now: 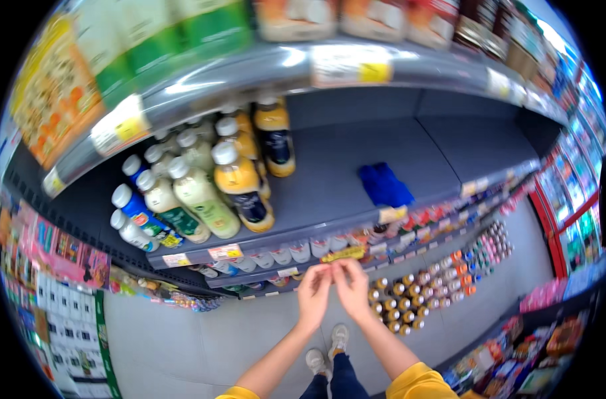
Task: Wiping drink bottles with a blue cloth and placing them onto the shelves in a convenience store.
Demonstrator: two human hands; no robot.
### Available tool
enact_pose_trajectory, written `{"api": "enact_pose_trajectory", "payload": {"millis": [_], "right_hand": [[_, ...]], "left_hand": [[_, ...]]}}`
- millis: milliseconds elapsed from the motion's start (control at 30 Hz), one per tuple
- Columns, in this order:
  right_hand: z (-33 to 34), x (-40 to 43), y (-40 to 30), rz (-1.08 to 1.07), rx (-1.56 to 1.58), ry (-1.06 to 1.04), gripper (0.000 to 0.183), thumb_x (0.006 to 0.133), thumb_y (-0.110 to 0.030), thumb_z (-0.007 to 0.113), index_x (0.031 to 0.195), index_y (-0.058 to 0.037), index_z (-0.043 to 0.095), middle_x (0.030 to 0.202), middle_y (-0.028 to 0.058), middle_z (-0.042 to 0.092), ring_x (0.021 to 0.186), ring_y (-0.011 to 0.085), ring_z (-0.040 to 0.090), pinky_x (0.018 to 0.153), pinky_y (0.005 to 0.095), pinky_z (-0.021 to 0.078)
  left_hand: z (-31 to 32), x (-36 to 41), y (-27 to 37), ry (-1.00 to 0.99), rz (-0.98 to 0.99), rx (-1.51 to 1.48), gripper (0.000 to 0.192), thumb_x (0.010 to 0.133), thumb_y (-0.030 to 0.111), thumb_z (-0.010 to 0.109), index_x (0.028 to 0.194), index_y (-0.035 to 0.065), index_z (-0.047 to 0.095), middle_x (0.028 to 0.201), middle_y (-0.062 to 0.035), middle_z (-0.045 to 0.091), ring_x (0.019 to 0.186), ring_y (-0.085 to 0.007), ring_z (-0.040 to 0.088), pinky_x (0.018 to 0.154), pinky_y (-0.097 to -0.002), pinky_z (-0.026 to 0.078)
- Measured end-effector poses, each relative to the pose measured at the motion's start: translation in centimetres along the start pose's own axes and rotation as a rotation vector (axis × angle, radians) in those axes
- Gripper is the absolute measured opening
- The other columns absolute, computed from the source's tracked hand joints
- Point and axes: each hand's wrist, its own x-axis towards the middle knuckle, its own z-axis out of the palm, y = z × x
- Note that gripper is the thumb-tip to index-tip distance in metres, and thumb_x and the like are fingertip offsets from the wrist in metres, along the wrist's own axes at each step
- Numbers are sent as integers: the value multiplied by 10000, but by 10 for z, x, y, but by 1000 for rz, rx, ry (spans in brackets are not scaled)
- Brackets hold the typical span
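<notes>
My left hand (314, 288) and my right hand (352, 287) meet at the fingertips, fingers bent, in front of the lower shelves. Just beyond the fingertips shows a yellow strip (344, 254) with writing; whether either hand holds it cannot be told. Above them, a dark grey shelf (323, 184) carries a blue cloth (384, 184), crumpled near its front edge. To the left on that shelf stand yellow drink bottles with dark labels (243, 189), pale green ones (205, 199), a white bottle with a green label (171, 207) and a blue bottle (143, 214).
An upper shelf with a metallic front edge (263, 65) holds cartons. On the floor at right stand many capped bottles (403, 304) in rows. A low display of packaged goods (507, 364) is at lower right, with a red-framed cooler (550, 229) beyond. White boxes (71, 329) stand at left.
</notes>
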Motion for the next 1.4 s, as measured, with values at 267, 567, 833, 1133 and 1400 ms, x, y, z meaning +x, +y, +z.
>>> {"api": "enact_pose_trajectory", "payload": {"millis": [267,567,833,1133,1400], "right_hand": [[-76,-166,101,714,-175,-174,235,856,-215,509,905,7,571,804,142,610,745,192,607,661,298,462],[-159,-294,136,1077,-240,96,294,810,-308,526,932,-46,584,841,171,617,806,324,596,697,374,466],[-201,-319,168,1301,-290,163,373,778,-301,583,1019,-19,541,840,162,628,801,291,611,719,351,472],[-214,-343,255,1362,-195,269,501,735,-274,626,1128,-19,447,887,180,612,841,312,595,723,364,466],[-232,-382,357,1253,-357,159,642,698,-301,664,1214,-41,384,994,210,570,919,348,559,790,396,450]], "left_hand": [[-4,-109,-112,-218,-650,190,171,875,122,479,1000,14,523,916,-75,582,815,-138,568,712,-253,466],[34,-176,-193,-713,-992,390,244,871,148,479,1084,29,472,968,-87,581,841,-148,574,740,-267,457],[75,-168,-267,-823,-972,631,261,826,166,533,1030,5,523,893,-87,600,808,-158,580,716,-261,451],[85,-161,-337,-1297,-500,1148,411,771,284,569,1068,7,507,1028,-171,571,947,-307,550,803,-365,440],[71,-164,-453,-1380,-306,1178,540,754,268,602,1165,-23,409,1132,-240,465,1064,-378,443,888,-412,379]]}}
